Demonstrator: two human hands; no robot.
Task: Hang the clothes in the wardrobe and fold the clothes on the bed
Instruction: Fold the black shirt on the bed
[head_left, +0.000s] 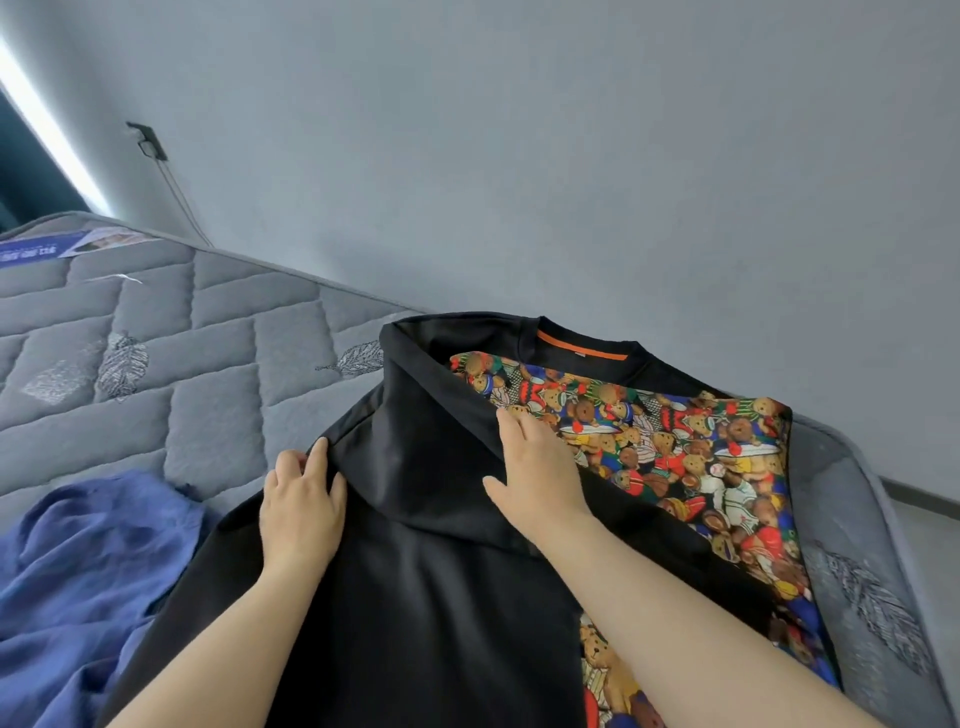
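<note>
The shirt (415, 597) lies before us on the mattress (182, 364), collar toward the wall (571, 156) behind, its left side folded over the middle. A second garment (88, 571) lies touching it on the left. Our left hand (298, 509) grips the fold's left edge; our right hand (535, 462) rests on its right.

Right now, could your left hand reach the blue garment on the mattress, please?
Probably yes: the blue garment lies uncovered just beside the left hand, though that hand grips the black sweatshirt and would have to let go first.
</note>
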